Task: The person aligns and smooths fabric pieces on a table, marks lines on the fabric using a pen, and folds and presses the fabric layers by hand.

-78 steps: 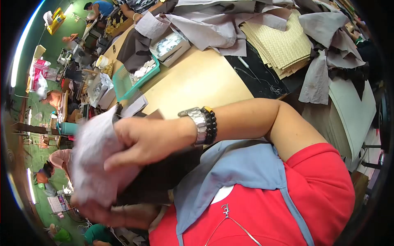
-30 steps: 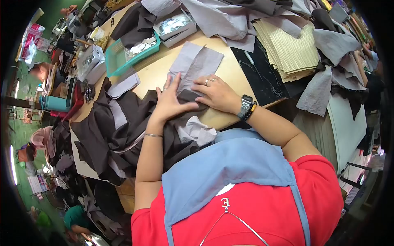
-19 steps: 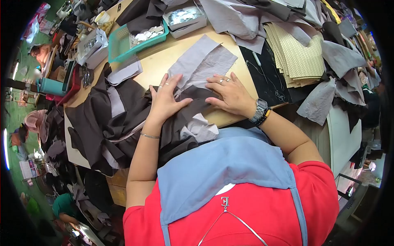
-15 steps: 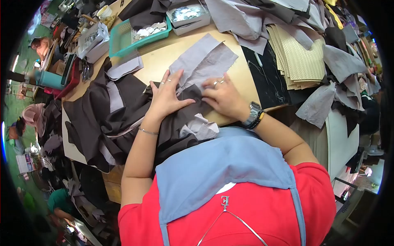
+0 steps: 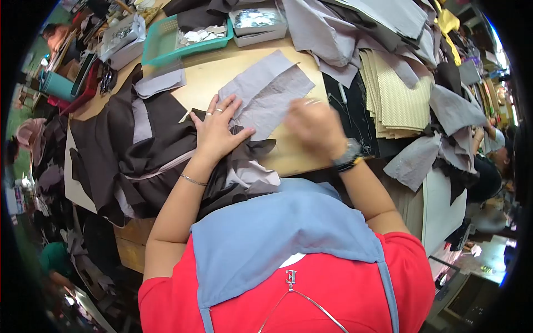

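Note:
My left hand (image 5: 220,127) lies with its fingers spread. It presses on dark brown cloth (image 5: 166,158) and the edge of a light grey cloth piece (image 5: 269,83). The grey piece is flat on the table, creased, with a frayed edge. My right hand (image 5: 317,125) is up to the right of the grey cloth, apart from the dark fabric. Motion smears its fingers, which look curled; anything in them is hidden. Below my left hand, a crumpled pale lining (image 5: 254,176) shows among dark folds.
A teal basket (image 5: 161,50) and a box of shiny pieces (image 5: 258,25) stand at the back. Stacked cream woven sheets (image 5: 397,100) and grey cloth scraps (image 5: 422,155) lie at right. A folded grey piece (image 5: 161,83) sits at left on the table (image 5: 205,75).
My right hand has lifted off the dark cloth and moved to the right. My left hand stays spread on the fabric. The whole view has shifted slightly.

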Demonstrator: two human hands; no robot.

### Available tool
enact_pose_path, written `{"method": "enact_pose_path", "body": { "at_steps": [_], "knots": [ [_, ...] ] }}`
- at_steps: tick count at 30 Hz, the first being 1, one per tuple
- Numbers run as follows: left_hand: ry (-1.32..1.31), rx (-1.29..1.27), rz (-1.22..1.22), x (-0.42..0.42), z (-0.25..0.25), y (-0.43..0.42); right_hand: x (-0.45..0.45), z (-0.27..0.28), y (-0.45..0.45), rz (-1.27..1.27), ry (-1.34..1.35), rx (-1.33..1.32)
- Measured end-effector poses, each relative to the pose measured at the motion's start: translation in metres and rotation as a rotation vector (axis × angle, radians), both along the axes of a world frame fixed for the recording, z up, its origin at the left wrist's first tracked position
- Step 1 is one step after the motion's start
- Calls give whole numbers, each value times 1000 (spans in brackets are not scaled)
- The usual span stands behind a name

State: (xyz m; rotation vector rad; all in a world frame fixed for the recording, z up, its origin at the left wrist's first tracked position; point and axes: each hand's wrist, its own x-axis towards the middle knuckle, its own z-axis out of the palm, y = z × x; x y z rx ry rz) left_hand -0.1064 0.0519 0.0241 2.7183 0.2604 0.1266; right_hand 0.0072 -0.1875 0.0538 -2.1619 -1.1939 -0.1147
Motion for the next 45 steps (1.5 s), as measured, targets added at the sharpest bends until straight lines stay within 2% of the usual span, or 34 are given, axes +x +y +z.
{"method": "enact_pose_path", "body": {
  "at_steps": [2,3,4,8,11,14,15,18,20,23,26,37,42,45],
  "knots": [
    [4,-8,7,-1,1,-1,34,-10,-31,-421,-160,-72],
    [-3,-3,-2,0,0,0,53,-19,-53,-451,-250,-103],
    [15,0,-2,1,1,1,64,-26,-72,-551,-231,-236],
    [27,16,9,2,2,3,78,-25,-97,-572,46,-352],
    [15,20,-5,-4,-2,1,76,-12,-84,-594,187,-177],
    [13,-6,-14,-6,-1,-3,72,-26,-68,-323,593,548],
    [21,-14,-12,-6,1,-3,64,-18,-55,-233,674,662],
    [37,-13,-4,-5,2,-4,39,-5,-12,-149,843,772],
    [39,-10,-4,-4,2,-3,25,-10,8,11,970,718],
    [38,-20,-9,-4,1,-2,1,-29,38,162,963,716],
    [40,-38,-7,-3,1,-2,-6,-39,48,152,789,635],
    [13,-43,-19,-3,0,-2,0,-51,44,94,814,560],
    [26,188,-221,15,19,6,2,-58,44,16,839,572],
    [-71,143,-403,36,-3,17,-2,-53,42,-12,738,458]
  ]
}}
